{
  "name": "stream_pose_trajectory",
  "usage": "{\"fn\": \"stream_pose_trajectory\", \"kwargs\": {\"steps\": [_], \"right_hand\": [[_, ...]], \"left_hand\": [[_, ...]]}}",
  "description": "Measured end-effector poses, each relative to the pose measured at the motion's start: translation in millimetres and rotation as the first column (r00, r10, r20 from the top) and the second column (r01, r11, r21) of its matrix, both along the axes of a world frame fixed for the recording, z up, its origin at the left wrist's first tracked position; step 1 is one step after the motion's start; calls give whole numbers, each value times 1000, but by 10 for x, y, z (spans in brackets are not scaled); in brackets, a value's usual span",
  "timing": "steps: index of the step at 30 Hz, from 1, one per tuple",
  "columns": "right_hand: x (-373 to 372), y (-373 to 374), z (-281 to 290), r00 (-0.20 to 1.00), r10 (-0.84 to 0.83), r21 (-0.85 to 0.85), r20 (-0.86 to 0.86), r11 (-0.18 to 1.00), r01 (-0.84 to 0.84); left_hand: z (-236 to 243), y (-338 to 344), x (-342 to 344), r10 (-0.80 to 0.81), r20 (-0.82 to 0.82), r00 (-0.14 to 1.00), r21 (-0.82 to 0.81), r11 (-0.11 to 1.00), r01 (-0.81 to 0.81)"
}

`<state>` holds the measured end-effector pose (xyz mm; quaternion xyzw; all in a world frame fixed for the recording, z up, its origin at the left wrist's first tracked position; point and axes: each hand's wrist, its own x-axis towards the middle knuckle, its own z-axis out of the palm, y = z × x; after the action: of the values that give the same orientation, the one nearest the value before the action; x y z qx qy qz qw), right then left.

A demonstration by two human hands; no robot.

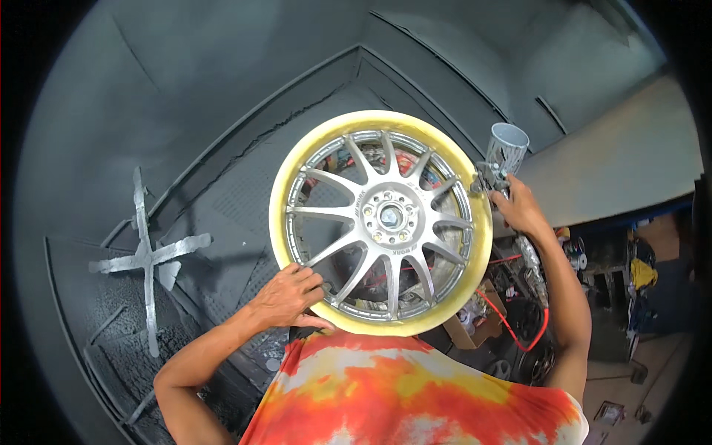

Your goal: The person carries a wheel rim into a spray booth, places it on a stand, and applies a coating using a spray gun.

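Silver multi-spoke alloy wheel [391,216] with a yellow lip, just in front of the tie-dyed shirt [400,386].
Left hand [288,297]: grip closed on the wheel's lower-left edge. Right hand [523,208]: grip wrapped around a spray gun [488,176] beside its upper-right edge. Beyond, leftward, a silver cross-shaped stand [148,258].

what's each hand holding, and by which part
Left hand: wheel, by its yellow rim at lower left. Right hand: spray gun, apparently by the handle.
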<state>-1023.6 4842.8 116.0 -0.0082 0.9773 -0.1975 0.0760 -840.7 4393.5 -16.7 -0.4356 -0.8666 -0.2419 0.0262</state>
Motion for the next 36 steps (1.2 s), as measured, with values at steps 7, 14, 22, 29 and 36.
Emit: {"fn": "stream_pose_trajectory", "kwargs": {"steps": [7, 14, 22, 29, 36], "right_hand": [[1248, 241, 203, 984, 24, -162, 177, 987, 5], [2212, -126, 408, 898, -139, -228, 418, 941, 252], [2682, -235, 263, 903, -21, -376, 429, 905, 199], [2844, -222, 313, 904, -104, -344, 414, 902, 261], [2820, -221, 295, 926, 22, -437, 377, 886, 157]], "left_hand": [[-35, 60, 99, 8, 31, 999, 2, 1000, -8], [-76, 226, 210, 50, -80, 996, 34, 998, -47], [-4, 1062, 588, 132, 5, 991, -77, 988, -131], [-69, 1847, 547, 136, 342, 930, 76, 982, -172], [3, 1550, 562, 64, 322, 945, 102, 990, -102]]}}
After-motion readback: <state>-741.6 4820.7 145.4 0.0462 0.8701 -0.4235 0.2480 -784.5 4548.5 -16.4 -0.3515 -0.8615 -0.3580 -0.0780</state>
